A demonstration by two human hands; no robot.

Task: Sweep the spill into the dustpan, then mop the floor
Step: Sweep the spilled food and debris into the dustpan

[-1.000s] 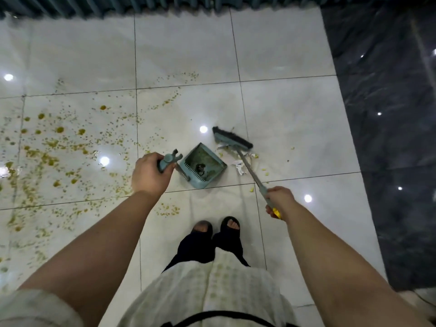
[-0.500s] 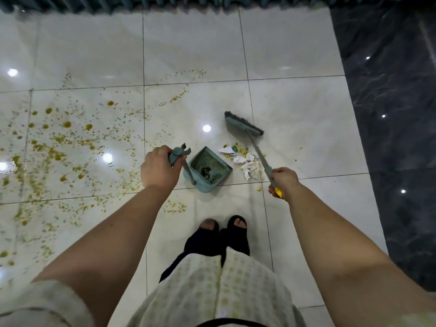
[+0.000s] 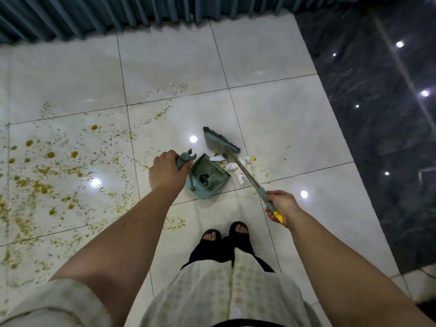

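Overhead, a person's left hand (image 3: 166, 171) grips the upright handle of a teal dustpan (image 3: 207, 178), fingers curled round it; the pan sits on the pale tiled floor (image 3: 283, 119). The right hand (image 3: 280, 204) wraps its fingers round the broom (image 3: 221, 142) near its yellow tip. White paper scraps (image 3: 232, 167) lie between bristles and pan. Yellow-brown spill (image 3: 47, 175) spatters the tiles at left.

1. dustpan (image 3: 207, 177): teal, flat on the tile, handle upright, mouth toward upper right, dark debris inside.
2. broom (image 3: 220, 143): teal head, shaft tilted, beside dustpan mouth.
3. spill (image 3: 47, 180): yellow-brown specks across left tiles.
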